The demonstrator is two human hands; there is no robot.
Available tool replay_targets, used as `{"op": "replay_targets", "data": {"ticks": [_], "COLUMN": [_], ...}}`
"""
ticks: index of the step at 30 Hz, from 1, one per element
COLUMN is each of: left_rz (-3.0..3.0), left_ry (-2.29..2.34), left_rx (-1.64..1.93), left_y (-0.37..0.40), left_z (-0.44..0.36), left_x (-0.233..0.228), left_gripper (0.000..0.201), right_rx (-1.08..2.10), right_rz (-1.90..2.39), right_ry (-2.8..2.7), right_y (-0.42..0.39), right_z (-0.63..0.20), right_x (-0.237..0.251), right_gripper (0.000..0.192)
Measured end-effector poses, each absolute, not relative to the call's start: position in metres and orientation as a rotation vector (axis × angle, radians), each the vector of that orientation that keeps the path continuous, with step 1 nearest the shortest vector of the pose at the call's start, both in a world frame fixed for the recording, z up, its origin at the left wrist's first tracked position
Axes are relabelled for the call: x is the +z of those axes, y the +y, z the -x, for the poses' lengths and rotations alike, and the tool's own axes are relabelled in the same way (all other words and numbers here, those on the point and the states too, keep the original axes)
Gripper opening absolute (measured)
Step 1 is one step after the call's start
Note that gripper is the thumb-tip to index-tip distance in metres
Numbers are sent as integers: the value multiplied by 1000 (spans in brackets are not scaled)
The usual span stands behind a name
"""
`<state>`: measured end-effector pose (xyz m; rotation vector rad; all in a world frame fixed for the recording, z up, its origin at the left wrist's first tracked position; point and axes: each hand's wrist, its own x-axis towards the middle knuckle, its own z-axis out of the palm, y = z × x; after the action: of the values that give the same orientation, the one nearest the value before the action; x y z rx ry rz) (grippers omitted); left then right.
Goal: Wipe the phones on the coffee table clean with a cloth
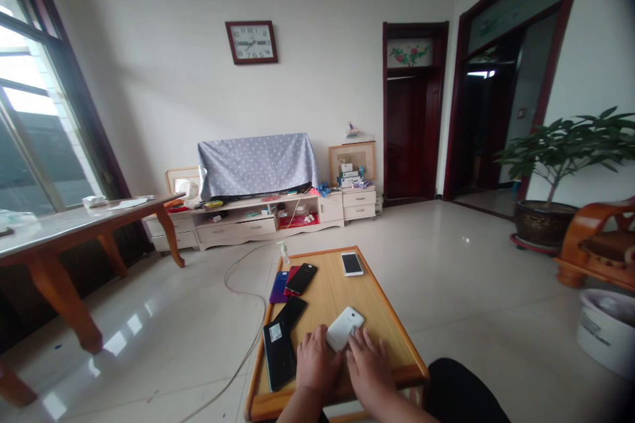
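A low wooden table (370,301) stands in front of me with several phones on it. My left hand (315,365) and my right hand (370,367) lie side by side at its near edge, fingers on a white phone (344,328) that lies face down between them. A black phone (278,353) lies left of my left hand, another black phone (292,312) just beyond it. Further off are a black phone on a red and a purple one (300,278) and a white phone with a dark screen (352,264).
A small bottle (284,252) stands at the table's far left corner; a cable (248,344) runs over the tiled floor on the left. A long wooden table (74,225) stands left, a TV cabinet (258,215) at the wall, a potted plant (550,211), chair and white bucket (608,334) right.
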<state>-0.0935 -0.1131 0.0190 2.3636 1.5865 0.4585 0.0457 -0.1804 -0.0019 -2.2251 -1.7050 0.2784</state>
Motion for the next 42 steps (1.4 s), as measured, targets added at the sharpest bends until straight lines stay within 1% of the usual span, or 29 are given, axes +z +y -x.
{"op": "replay_targets", "data": {"ticks": [4,8,11,16,18,25,27,29,32,35,39,42], "left_rz": [-2361,-2366,-2373,-2398,-2408,-2424,-2416,-2410,-2412,-2413,-2436,-2421], "left_ry": [1586,1585,1593,1563,1550,1536,1539,1538,1546,1568,1569,1579], "left_rx": [434,420,433,420,442,502,496,476,453,470,490,487], "left_y": [-113,-114,-115,-116,-116,-115,-114,-113,-112,-112,-113,-112], "left_z": [94,93,93,93,93,92,92,93,94,93,91,91], "left_x": [20,21,22,22,21,15,14,13,12,11,10,8], "left_gripper": [45,48,46,36,35,48,45,39,39,43,55,51], "right_rx": [324,256,222,350,364,241,272,337,395,386,354,396], "right_rz": [2077,2160,2209,1986,1967,2207,2128,1954,1783,1874,2073,2000], "right_ry": [-1822,-1729,-1675,-1838,-1837,-1638,-1708,-1841,-1961,-1923,-1776,-1864], "right_y": [-188,-174,-168,-178,-179,-161,-163,-168,-172,-166,-153,-155], "right_z": [-39,-60,-66,-45,-44,-75,-67,-53,-42,-54,-74,-65], "right_x": [-3,9,16,15,16,27,25,21,20,28,38,38], "right_gripper": [54,53,53,53,53,52,54,53,51,52,54,53]}}
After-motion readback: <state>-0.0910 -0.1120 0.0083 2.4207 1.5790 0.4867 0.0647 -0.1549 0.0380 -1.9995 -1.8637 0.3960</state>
